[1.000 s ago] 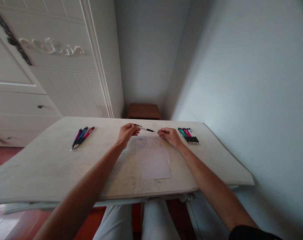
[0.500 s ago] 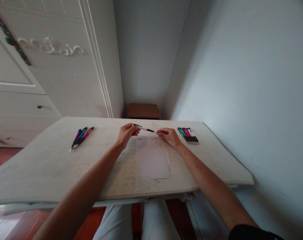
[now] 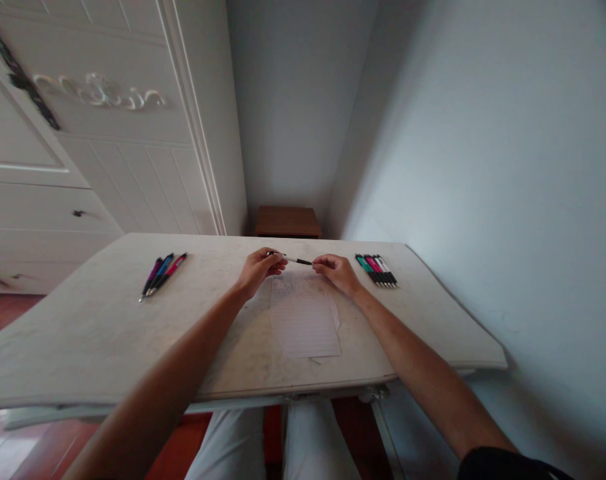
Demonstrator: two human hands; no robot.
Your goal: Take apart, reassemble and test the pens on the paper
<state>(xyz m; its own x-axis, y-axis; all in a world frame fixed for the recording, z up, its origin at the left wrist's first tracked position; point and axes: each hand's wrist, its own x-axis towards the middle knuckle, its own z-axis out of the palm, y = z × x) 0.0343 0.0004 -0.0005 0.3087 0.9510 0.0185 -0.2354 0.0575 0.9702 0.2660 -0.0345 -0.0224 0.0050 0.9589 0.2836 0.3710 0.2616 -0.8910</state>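
A white pen with a black grip (image 3: 299,261) is held level between my two hands above the far end of a lined sheet of paper (image 3: 307,327). My left hand (image 3: 261,268) pinches its clip end. The fingertips of my right hand (image 3: 335,270) are closed on the tip end, and they hide the very point. Scribbles cover the paper's far edge. To the right lies a row of several pens (image 3: 377,271), green, pink and white with black grips. Three pens, purple, blue and red (image 3: 170,273), lie slanted together on the left.
The white table (image 3: 103,333) has a worn top and a rounded front edge close to my legs. Beyond its far edge stands a brown wooden box-like piece (image 3: 288,221). A white cabinet (image 3: 147,167) rises at the left, and a pale wall (image 3: 507,200) borders the right side.
The pen has turned slightly toward level, its clip end a little lower. My left hand has shifted slightly right along with it; the right hand is nearly still.
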